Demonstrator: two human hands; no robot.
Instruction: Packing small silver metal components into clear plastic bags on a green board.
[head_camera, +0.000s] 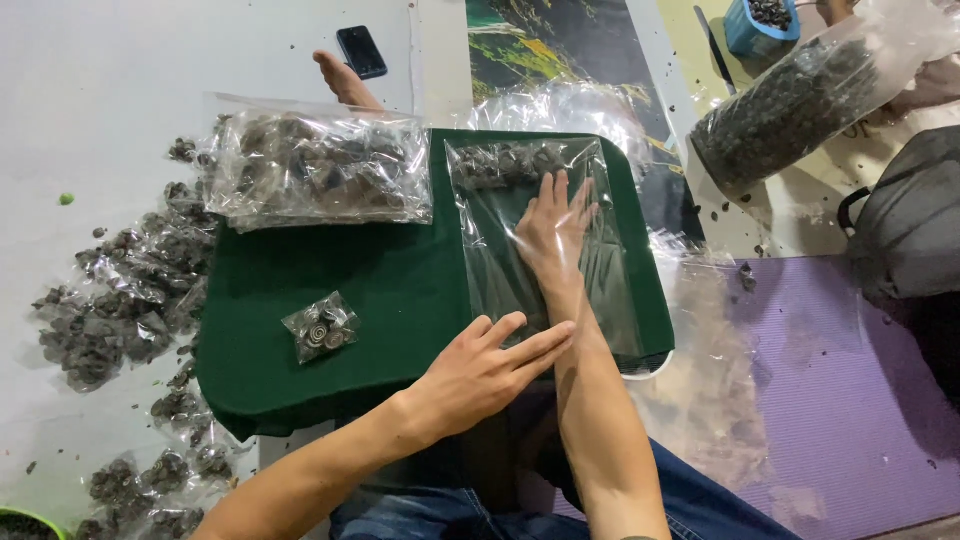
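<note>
Pressing right hand (553, 232) flat, fingers spread, we smooth the clear bag (540, 250) on the green cloth (400, 290); left hand (487, 368) (open, gripping nothing) pins its near edge against sliding.

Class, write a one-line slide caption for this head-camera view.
Right hand pressing a clear bag flat on a green cloth, left hand at its near edge.

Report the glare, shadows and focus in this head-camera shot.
Head view: even, soft overhead light, with faint shadows under the right hand and left hand; white glare streaks on the clear plastic bag and the filled bag; the centre is sharp, while the large bag of dark pieces at top right is motion-blurred; wide-angle bending shows at the edges.
</note>
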